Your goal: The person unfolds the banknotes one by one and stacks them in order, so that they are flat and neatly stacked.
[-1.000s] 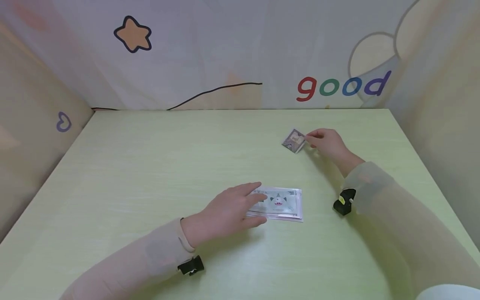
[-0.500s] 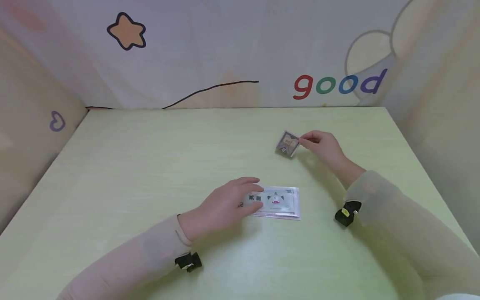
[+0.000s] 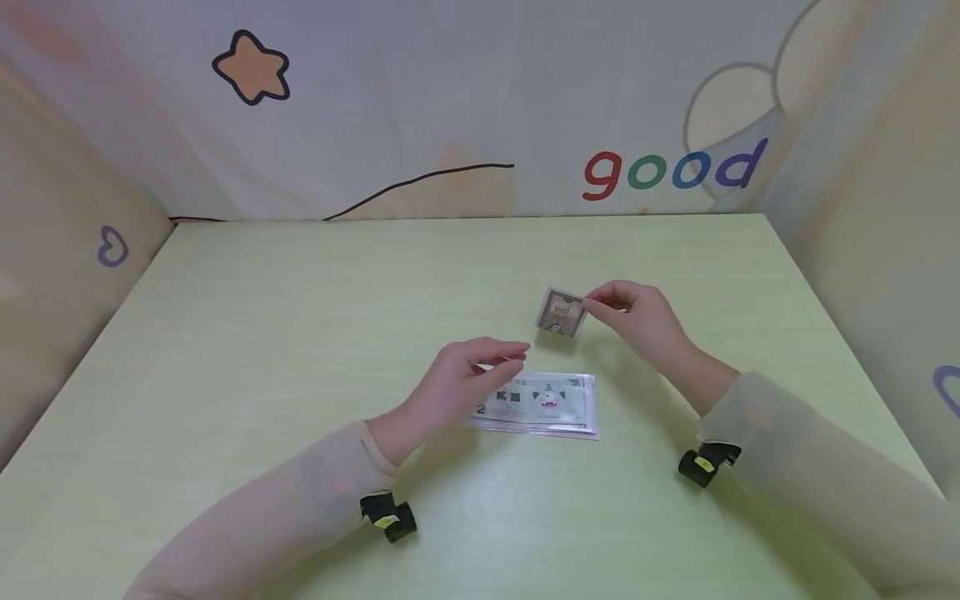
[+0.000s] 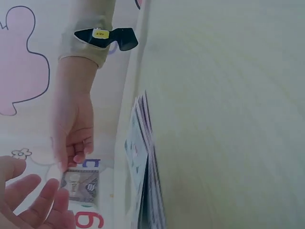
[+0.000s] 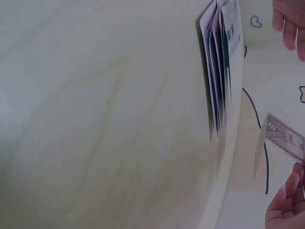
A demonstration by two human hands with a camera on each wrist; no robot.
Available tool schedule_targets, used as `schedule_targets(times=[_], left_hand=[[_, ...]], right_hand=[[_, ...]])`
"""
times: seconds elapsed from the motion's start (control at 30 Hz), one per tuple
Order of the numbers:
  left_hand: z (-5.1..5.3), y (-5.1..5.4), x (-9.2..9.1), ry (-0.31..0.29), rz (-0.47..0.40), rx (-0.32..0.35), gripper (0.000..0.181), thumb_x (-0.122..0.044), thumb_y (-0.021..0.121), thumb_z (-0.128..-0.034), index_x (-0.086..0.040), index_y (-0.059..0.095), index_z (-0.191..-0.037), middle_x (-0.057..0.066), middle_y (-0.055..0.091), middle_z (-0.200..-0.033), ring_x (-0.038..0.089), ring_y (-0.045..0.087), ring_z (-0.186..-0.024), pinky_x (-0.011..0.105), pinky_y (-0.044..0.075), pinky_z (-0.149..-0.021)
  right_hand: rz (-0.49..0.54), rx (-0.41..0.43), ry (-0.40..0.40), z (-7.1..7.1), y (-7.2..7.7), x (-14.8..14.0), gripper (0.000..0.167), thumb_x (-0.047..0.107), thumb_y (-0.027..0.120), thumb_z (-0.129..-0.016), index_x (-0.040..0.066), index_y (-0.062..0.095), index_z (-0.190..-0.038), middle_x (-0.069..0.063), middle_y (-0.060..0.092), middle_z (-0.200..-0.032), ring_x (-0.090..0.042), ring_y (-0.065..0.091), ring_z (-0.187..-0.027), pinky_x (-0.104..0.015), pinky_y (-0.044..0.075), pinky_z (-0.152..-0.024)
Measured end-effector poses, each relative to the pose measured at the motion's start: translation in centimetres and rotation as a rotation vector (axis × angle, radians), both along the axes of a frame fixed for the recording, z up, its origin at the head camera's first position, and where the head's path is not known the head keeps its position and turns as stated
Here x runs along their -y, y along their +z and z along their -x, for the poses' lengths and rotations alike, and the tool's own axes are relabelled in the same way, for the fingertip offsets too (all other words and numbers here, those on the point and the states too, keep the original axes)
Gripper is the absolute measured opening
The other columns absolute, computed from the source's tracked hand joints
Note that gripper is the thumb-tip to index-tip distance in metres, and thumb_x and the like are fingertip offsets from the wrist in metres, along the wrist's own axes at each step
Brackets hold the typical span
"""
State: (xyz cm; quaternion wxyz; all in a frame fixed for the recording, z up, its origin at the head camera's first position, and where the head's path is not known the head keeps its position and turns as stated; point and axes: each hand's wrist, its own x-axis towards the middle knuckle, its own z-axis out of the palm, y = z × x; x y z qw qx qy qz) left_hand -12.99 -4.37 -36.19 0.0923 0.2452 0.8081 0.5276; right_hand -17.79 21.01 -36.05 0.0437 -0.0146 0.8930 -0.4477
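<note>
My right hand [image 3: 647,327] pinches a small brown-purple banknote [image 3: 561,315] by its right edge, above the table. In the right wrist view the note [image 5: 286,138] is folded, its two leaves spread apart. Nearer me lies a stack of banknotes [image 3: 551,407]; its top one is pale green with a cartoon face and looks like play money. Over the stack's left end hovers my left hand [image 3: 456,379], fingers loosely bent and holding nothing, hiding part of the notes. Seen edge-on in the left wrist view, the stack [image 4: 145,167] has several layers slightly parted.
A pale green-yellow table [image 3: 300,308] carries the notes. Behind it stands a fabric backdrop [image 3: 420,92] with a star and the word "good". Similar side panels [image 3: 67,250] close off left and right. Black wrist straps [image 3: 390,518] sit on both sleeves.
My right hand has brought the folded note left and nearer me, towards the stack. My left hand has lifted and drawn back slightly, its fingers closer together. The stack stays put.
</note>
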Motion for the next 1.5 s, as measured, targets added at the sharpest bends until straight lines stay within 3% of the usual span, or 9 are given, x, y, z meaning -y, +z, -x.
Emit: schedule_targets(times=[0.17, 0.37, 0.6, 1.0, 1.27, 1.5], left_hand=[[0.0, -0.3, -0.7, -0.019, -0.073, 0.111, 0.033, -0.014, 0.059, -0.0924, -0.005, 0.06, -0.125, 0.01, 0.062, -0.119, 0.017, 0.059, -0.105, 0.028, 0.049, -0.084], [-0.3, -0.1, -1.3, -0.028, -0.107, 0.21, 0.043, -0.019, 0.056, -0.0947, -0.008, 0.048, -0.136, 0.007, 0.057, -0.128, 0.02, 0.054, -0.116, 0.034, 0.043, -0.095], [-0.4, -0.1, -1.3, 0.003, -0.138, 0.314, 0.045, -0.024, 0.054, -0.0954, -0.011, 0.046, -0.138, -0.001, 0.053, -0.133, 0.016, 0.05, -0.12, 0.035, 0.048, -0.088], [-0.2, -0.4, -1.4, 0.058, -0.202, 0.325, 0.044, -0.023, 0.056, -0.0943, -0.009, 0.05, -0.135, 0.001, 0.056, -0.129, 0.017, 0.055, -0.114, 0.039, 0.049, -0.087], [0.0, -0.6, -1.5, 0.137, -0.29, 0.344, 0.038, -0.019, 0.059, -0.0926, -0.007, 0.057, -0.129, 0.005, 0.061, -0.122, 0.018, 0.06, -0.106, 0.035, 0.05, -0.085], [0.1, -0.9, -1.5, 0.179, -0.363, 0.33, 0.039, -0.011, 0.063, -0.089, -0.006, 0.058, -0.127, 0.009, 0.063, -0.116, 0.02, 0.063, -0.099, 0.035, 0.053, -0.078]], right_hand=[[-0.001, -0.024, 0.033, -1.3, 0.1, 0.8, 0.026, 0.028, 0.06, -0.092, 0.007, 0.065, -0.107, -0.008, 0.063, -0.103, -0.023, 0.052, -0.09, -0.028, 0.047, -0.072], [0.026, -0.063, 0.088, -2.4, 0.2, 1.7, 0.023, 0.024, 0.061, -0.091, 0.005, 0.065, -0.104, -0.008, 0.064, -0.1, -0.022, 0.055, -0.088, -0.029, 0.048, -0.075], [0.049, -0.077, 0.127, -3.2, 0.2, 2.3, 0.02, 0.019, 0.061, -0.091, 0.003, 0.065, -0.104, -0.009, 0.065, -0.1, -0.022, 0.057, -0.088, -0.029, 0.048, -0.078], [0.095, -0.202, 0.218, -4.1, -0.6, 3.3, 0.013, 0.014, 0.067, -0.086, 0.011, 0.069, -0.099, -0.001, 0.068, -0.099, -0.017, 0.06, -0.09, -0.037, 0.051, -0.079], [0.087, -0.371, 0.316, -4.8, -0.8, 4.1, 0.018, 0.003, 0.069, -0.083, 0.007, 0.07, -0.101, -0.002, 0.068, -0.106, -0.015, 0.062, -0.096, -0.037, 0.051, -0.081], [-0.026, -0.544, 0.439, -5.5, -0.7, 4.6, 0.024, 0.001, 0.072, -0.079, 0.004, 0.07, -0.103, -0.007, 0.063, -0.118, -0.021, 0.059, -0.107, -0.038, 0.05, -0.084]])
